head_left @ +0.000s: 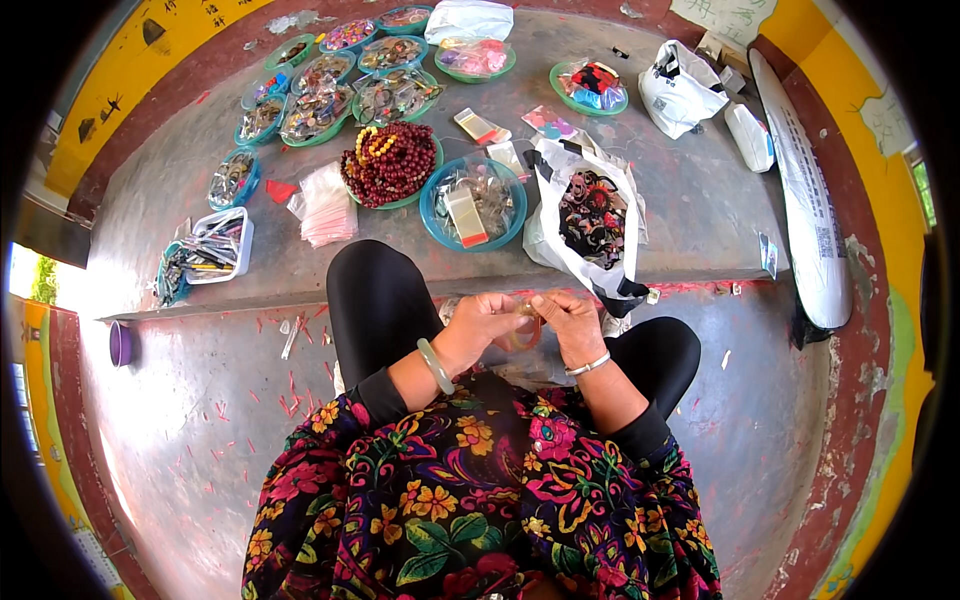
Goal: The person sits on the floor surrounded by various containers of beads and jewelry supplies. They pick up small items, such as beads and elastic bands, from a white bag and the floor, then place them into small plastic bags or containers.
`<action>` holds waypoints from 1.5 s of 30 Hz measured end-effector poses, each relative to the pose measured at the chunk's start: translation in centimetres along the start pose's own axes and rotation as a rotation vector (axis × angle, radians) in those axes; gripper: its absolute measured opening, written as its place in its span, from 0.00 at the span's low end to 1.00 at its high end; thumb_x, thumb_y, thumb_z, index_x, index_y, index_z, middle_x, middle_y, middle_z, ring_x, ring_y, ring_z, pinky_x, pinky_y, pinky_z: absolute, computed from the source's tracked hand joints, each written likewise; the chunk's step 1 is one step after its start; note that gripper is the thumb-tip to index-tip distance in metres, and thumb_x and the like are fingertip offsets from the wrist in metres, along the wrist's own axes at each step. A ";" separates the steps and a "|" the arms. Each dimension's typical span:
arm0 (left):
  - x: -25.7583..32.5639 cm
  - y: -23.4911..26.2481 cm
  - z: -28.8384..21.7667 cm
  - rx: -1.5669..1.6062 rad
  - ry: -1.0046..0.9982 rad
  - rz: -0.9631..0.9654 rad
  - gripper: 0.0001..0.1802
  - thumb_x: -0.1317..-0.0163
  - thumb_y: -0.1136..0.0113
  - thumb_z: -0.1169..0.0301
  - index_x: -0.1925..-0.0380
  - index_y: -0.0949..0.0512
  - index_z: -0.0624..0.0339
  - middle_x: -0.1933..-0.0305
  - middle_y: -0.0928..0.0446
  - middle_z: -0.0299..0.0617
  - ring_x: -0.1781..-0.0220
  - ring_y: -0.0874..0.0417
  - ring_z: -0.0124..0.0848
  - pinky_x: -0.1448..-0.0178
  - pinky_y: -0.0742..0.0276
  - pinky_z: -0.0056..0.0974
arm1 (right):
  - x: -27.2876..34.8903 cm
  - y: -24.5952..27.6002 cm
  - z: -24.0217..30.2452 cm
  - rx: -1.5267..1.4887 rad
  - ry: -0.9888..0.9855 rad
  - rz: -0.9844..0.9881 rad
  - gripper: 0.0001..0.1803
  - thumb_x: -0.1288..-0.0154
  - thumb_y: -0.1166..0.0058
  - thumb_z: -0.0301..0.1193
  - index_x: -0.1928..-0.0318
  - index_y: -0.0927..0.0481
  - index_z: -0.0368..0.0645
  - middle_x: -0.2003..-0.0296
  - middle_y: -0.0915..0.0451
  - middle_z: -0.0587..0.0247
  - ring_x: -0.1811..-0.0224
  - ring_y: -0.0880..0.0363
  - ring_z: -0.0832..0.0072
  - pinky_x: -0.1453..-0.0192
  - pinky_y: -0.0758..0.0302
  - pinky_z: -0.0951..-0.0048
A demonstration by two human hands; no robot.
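Observation:
My left hand (474,332), with a pale green bangle at the wrist, meets my right hand (572,328) above my lap. The fingers of both are pinched together on a small orange-brown loop (522,341), which hangs below the fingertips. Its kind is too small to make out, and the fingers cover its top. Beyond the hands, on the raised ledge, stand a blue basket (428,222) of small clear packets and a white plastic bag (545,232) full of dark hair ties (595,215).
A green basket heaped with dark red bead strings (385,165) stands left of centre, beside flat clear bags (328,205). Several more baskets of trinkets fill the far left. A white tray (243,245) of pens lies near the ledge's left edge. A long white package (800,190) lines the right wall.

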State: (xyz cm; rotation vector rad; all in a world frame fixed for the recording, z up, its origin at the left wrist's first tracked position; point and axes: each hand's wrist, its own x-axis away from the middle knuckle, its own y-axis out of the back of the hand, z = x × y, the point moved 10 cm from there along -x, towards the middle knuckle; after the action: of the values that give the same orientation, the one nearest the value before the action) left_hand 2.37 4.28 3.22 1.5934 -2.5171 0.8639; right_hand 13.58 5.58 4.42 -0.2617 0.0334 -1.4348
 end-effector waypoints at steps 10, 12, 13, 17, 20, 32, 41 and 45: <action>0.3 0.3 -0.7 0.129 0.019 -0.027 0.13 0.45 0.41 0.75 0.60 0.28 0.64 0.63 0.24 0.38 0.64 0.23 0.23 0.63 0.25 0.27 | -0.1 0.6 -0.7 -0.094 -0.135 -0.031 0.10 0.42 0.43 0.32 0.68 0.20 0.37 0.75 0.23 0.70 0.72 0.29 0.85 0.66 0.33 0.82; 0.3 0.3 -0.5 0.099 0.004 -0.029 0.12 0.44 0.42 0.74 0.59 0.28 0.64 0.62 0.24 0.38 0.63 0.23 0.24 0.62 0.25 0.27 | -0.3 0.3 -1.1 -0.080 -0.118 0.007 0.07 0.43 0.42 0.28 0.68 0.20 0.36 0.74 0.23 0.71 0.71 0.30 0.85 0.66 0.33 0.84; 0.3 0.2 -0.5 0.089 -0.006 -0.026 0.12 0.43 0.43 0.74 0.59 0.28 0.65 0.62 0.23 0.39 0.63 0.23 0.24 0.61 0.24 0.27 | -0.3 0.5 -1.2 -0.087 -0.121 -0.011 0.06 0.44 0.42 0.27 0.69 0.20 0.36 0.74 0.23 0.71 0.71 0.30 0.86 0.66 0.33 0.84; 0.3 0.4 -0.2 0.097 0.041 -0.058 0.12 0.39 0.47 0.71 0.58 0.26 0.66 0.61 0.22 0.41 0.62 0.21 0.26 0.61 0.24 0.28 | -0.2 1.0 -0.8 -0.060 -0.102 -0.057 0.04 0.46 0.41 0.24 0.70 0.20 0.36 0.74 0.23 0.71 0.71 0.30 0.86 0.67 0.34 0.84; 0.2 1.3 0.5 0.061 0.036 -0.109 0.12 0.38 0.49 0.70 0.59 0.25 0.66 0.63 0.22 0.42 0.61 0.20 0.28 0.61 0.23 0.28 | -0.1 1.1 0.7 0.094 0.030 -0.064 0.04 0.47 0.40 0.24 0.72 0.19 0.35 0.76 0.23 0.71 0.73 0.31 0.85 0.68 0.34 0.83; 0.5 -0.2 -0.3 0.121 0.076 -0.034 0.11 0.40 0.46 0.71 0.57 0.25 0.62 0.62 0.22 0.37 0.61 0.21 0.24 0.62 0.24 0.28 | 0.9 2.0 2.7 0.172 0.181 -0.216 0.03 0.47 0.41 0.22 0.74 0.21 0.35 0.80 0.28 0.74 0.77 0.36 0.87 0.74 0.39 0.84; 0.0 0.3 0.1 0.067 0.072 -0.044 0.10 0.40 0.46 0.71 0.59 0.25 0.63 0.62 0.22 0.36 0.62 0.22 0.23 0.62 0.25 0.28 | 0.4 3.1 0.7 0.075 0.068 -0.243 0.08 0.40 0.45 0.29 0.68 0.20 0.36 0.74 0.25 0.69 0.71 0.31 0.86 0.67 0.35 0.83; -1.6 5.2 -2.3 0.080 -0.060 -0.249 0.09 0.40 0.48 0.73 0.60 0.25 0.62 0.64 0.22 0.37 0.63 0.22 0.24 0.62 0.24 0.28 | -0.1 2.3 1.2 0.055 0.041 -0.235 0.15 0.36 0.51 0.34 0.55 0.23 0.36 0.71 0.23 0.65 0.70 0.28 0.81 0.68 0.33 0.81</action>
State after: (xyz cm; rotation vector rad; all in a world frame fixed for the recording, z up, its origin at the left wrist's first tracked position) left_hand -1.84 8.33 2.38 1.9326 -2.2784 0.9075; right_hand 15.98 6.11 5.09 -0.1951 -0.0038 -1.6726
